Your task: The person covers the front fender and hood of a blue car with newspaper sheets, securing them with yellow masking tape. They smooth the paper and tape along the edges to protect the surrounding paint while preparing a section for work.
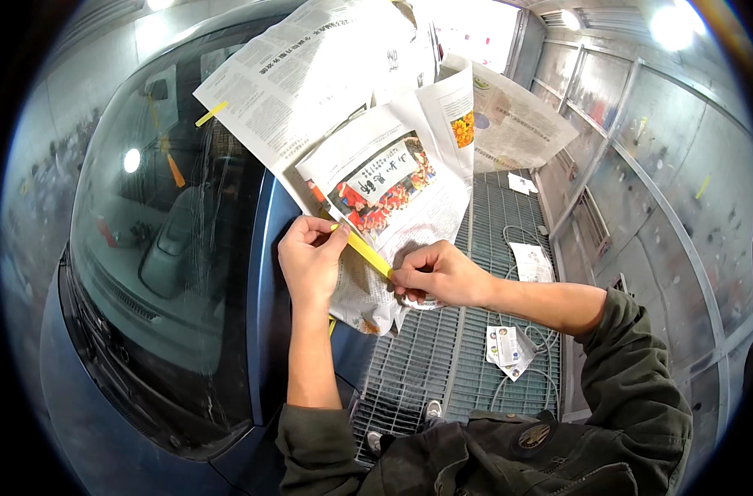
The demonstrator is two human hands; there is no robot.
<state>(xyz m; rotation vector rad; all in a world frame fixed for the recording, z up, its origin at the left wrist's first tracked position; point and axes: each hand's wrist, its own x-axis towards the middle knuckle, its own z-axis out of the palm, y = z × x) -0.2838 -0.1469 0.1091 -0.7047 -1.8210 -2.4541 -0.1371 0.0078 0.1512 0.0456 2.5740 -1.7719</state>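
A strip of yellow masking tape stretches between my two hands, in front of a newspaper sheet with colour pictures. My left hand pinches the upper-left end of the tape, close to the dark blue car body. The lower-right end is pinched in my right hand, over the crumpled lower part of the newspaper. More newspaper covers the car's side and roof edge, with a short yellow tape piece at its left corner. Whether the stretched tape touches the paper along its length I cannot tell.
The car's windshield is on the left, with an orange tassel hanging inside. Underfoot is a metal grating with a thin hose and loose paper scraps. Spattered metal wall panels stand on the right.
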